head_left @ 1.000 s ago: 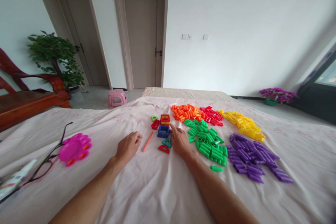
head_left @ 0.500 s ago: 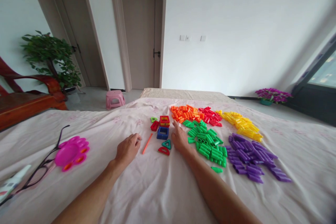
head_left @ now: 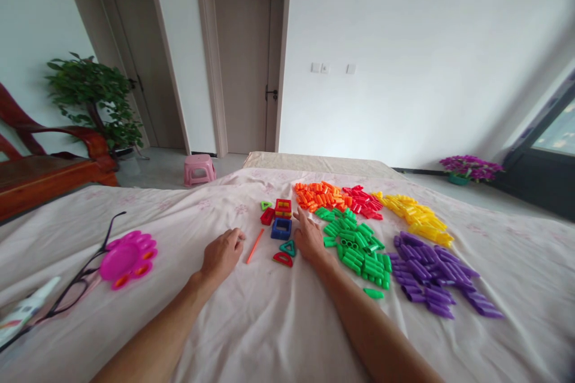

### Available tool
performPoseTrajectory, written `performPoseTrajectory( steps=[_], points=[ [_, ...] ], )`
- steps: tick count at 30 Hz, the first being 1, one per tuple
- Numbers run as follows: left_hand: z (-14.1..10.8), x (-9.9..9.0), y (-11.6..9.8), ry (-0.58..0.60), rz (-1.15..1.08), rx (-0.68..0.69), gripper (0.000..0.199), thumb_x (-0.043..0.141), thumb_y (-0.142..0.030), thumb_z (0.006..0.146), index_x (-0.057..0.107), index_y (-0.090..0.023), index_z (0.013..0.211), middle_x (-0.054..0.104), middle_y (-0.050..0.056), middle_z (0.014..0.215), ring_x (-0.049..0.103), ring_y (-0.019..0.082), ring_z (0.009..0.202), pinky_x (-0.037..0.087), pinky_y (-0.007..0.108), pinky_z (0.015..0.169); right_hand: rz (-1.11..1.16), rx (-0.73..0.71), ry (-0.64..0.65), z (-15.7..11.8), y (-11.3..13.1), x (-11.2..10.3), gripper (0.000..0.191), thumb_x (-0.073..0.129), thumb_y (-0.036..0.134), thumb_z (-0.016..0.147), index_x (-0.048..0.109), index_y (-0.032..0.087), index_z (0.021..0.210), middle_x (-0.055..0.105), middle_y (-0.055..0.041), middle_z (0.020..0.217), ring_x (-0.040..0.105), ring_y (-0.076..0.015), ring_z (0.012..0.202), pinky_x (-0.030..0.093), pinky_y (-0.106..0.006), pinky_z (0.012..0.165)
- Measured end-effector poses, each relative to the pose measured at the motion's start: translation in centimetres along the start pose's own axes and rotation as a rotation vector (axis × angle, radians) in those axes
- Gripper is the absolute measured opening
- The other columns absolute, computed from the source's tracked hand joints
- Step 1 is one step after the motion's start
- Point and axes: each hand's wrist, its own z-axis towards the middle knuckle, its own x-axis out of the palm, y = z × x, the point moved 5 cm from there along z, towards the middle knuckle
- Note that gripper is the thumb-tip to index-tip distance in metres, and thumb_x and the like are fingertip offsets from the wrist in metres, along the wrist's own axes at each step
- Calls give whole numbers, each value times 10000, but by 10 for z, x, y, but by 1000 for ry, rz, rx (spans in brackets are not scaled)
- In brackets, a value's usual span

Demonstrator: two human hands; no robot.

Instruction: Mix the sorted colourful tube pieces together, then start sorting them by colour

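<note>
My left hand (head_left: pixel 223 256) rests on the cloth with its fingers curled in and nothing visible in them. Just right of it lies a thin orange stick (head_left: pixel 255 246). My right hand (head_left: pixel 309 237) lies with fingers stretched forward, holding nothing, between the small shapes and the green plastic pieces (head_left: pixel 354 240). Left of its fingers are a blue square frame (head_left: pixel 281 236), a stack of red and yellow square frames (head_left: pixel 283 214), a red trapezoid shape (head_left: pixel 267 216) and a light green triangle (head_left: pixel 266 205). Nearer to me sit a teal triangle (head_left: pixel 287 255) and a red half-round shape (head_left: pixel 283 259).
Piles of orange (head_left: pixel 321 196), red (head_left: pixel 365 203), yellow (head_left: pixel 417 218) and purple pieces (head_left: pixel 433 272) spread to the right. On the left are a magenta palette tray (head_left: pixel 123 260), eyeglasses (head_left: pixel 83 275) and a white tube (head_left: pixel 29 311). A pink stool (head_left: pixel 199 169) stands beyond the cloth.
The view has shifted slightly, so most things appear a little further right. Both hands stay in nearly the same places beside the shapes, and nothing has been picked up.
</note>
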Motion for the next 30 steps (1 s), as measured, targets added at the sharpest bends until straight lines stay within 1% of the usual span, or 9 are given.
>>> performPoseTrajectory(
  steps=[4, 6, 12, 15, 19, 22, 25, 30],
  points=[
    [0, 0, 0, 1, -3, 2, 203, 449, -185, 901, 601, -240, 1024, 709, 19, 1065, 650, 139, 933, 393, 233, 703, -1, -21, 22, 0, 0, 2, 758, 435, 79, 784, 260, 247, 1501, 585, -47, 1353, 484, -212, 1267, 343, -390, 1031],
    [0, 0, 0, -3, -4, 8, 203, 447, -185, 899, 601, -240, 1019, 709, 19, 1057, 650, 139, 930, 392, 232, 703, 15, -27, 23, 0, 1, 2, 752, 435, 79, 783, 271, 253, 1496, 592, -45, 1344, 487, -216, 1267, 338, -391, 1034],
    [0, 1, 2, -16, -7, 24, 202, 443, -193, 900, 597, -245, 1020, 706, 16, 1049, 647, 139, 910, 384, 233, 691, 71, 35, 1, 0, -3, 1, 700, 435, 72, 775, 334, 191, 1458, 635, -70, 1280, 527, -221, 1225, 353, -357, 1011],
    [1, 2, 2, -19, -6, 28, 190, 449, -201, 899, 596, -239, 1012, 706, 20, 1030, 647, 139, 891, 379, 235, 673, 72, 28, 3, 0, -4, 1, 653, 443, 81, 772, 398, 191, 1414, 645, -61, 1262, 538, -218, 1204, 357, -337, 1004],
    [2, 4, 4, -27, -11, 27, 184, 458, -210, 897, 597, -238, 1014, 708, 22, 1018, 646, 139, 890, 376, 235, 673, 32, 13, 7, -1, -3, 1, 600, 448, 91, 771, 464, 186, 1363, 646, -64, 1254, 551, -225, 1174, 370, -337, 985],
    [2, 5, 4, -35, -21, 28, 185, 457, -216, 896, 596, -241, 1016, 711, 17, 1020, 649, 141, 898, 374, 239, 672, 2, 8, 9, -2, 0, 0, 598, 447, 87, 780, 460, 184, 1370, 645, -72, 1251, 560, -218, 1156, 368, -325, 979],
    [3, 6, 5, -38, -33, 27, 180, 458, -223, 894, 597, -244, 1007, 714, 8, 1031, 650, 135, 878, 367, 238, 655, -28, 8, 40, -4, 2, 0, 600, 444, 89, 795, 439, 177, 1389, 638, -77, 1261, 550, -214, 1163, 359, -314, 980],
    [2, 6, 6, -34, -48, 24, 171, 462, -238, 890, 601, -242, 990, 719, 0, 1009, 641, 123, 798, 343, 232, 605, -66, 17, 60, -7, 5, -1, 593, 422, 101, 826, 410, 193, 1412, 629, -71, 1271, 540, -210, 1159, 342, -311, 980]
  ],
)
